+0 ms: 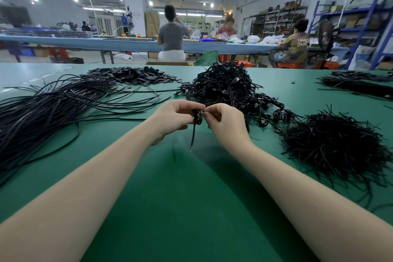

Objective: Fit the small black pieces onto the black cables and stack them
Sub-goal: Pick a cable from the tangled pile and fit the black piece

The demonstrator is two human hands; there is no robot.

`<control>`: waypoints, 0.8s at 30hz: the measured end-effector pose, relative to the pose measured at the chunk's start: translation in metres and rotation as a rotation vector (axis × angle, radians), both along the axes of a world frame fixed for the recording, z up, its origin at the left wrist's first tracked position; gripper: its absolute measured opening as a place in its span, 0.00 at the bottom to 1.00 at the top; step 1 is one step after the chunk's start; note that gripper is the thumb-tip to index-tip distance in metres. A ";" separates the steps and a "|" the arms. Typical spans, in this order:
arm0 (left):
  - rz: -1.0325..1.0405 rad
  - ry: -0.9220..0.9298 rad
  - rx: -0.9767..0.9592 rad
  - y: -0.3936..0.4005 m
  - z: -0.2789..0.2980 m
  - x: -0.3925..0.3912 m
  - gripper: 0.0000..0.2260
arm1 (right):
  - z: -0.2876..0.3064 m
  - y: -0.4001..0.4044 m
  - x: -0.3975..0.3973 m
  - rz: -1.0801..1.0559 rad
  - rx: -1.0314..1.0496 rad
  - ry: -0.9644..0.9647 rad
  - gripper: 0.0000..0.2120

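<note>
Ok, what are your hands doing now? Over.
Both hands, left and right, pinching one cable. End hangs free above table. Nothing in the way.

We see two bare forearms that come into the picture from the near corners, long and smooth, and they get narrower toward the wrists. No sleeve, cuff or glove covers them, and we find no watch, ring or bracelet on the left hand (pixel 173 117) or the right hand (pixel 225 120). The fingers are slim, with short plain nails as far as we can tell.
</note>
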State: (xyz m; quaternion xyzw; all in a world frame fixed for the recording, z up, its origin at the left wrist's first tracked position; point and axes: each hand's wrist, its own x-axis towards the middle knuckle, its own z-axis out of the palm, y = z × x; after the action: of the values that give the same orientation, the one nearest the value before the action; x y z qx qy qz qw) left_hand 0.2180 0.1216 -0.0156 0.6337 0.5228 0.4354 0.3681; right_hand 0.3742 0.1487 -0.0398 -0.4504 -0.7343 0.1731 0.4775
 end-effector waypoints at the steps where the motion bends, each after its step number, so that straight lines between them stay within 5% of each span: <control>1: -0.002 0.020 0.036 -0.001 0.000 0.000 0.17 | 0.000 0.000 0.000 0.001 -0.006 -0.003 0.05; 9: 0.167 0.316 0.326 0.001 -0.002 -0.001 0.06 | 0.000 -0.005 -0.001 -0.005 0.077 -0.058 0.04; 13: 0.142 0.051 0.100 -0.003 0.003 0.010 0.10 | 0.004 -0.009 0.000 -0.041 0.209 -0.139 0.05; 16: 0.129 -0.394 -0.225 -0.004 0.009 0.015 0.20 | 0.009 -0.014 0.004 -0.055 0.463 -0.375 0.02; 18: 0.090 -0.592 -0.355 -0.005 0.014 0.014 0.13 | 0.010 -0.016 0.006 -0.080 0.569 -0.449 0.03; 20: 0.047 -0.555 -0.342 -0.007 0.016 0.014 0.05 | 0.008 -0.016 0.003 -0.065 0.537 -0.392 0.02; 24: 0.030 -0.261 -0.166 -0.005 0.009 0.015 0.09 | 0.002 -0.011 0.001 -0.044 0.190 -0.106 0.08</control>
State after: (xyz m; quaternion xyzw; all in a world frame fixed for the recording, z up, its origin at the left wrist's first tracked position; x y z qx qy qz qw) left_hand 0.2328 0.1165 -0.0069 0.5314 0.5142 0.4747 0.4774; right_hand 0.3748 0.1382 -0.0378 -0.4276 -0.7615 0.0682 0.4823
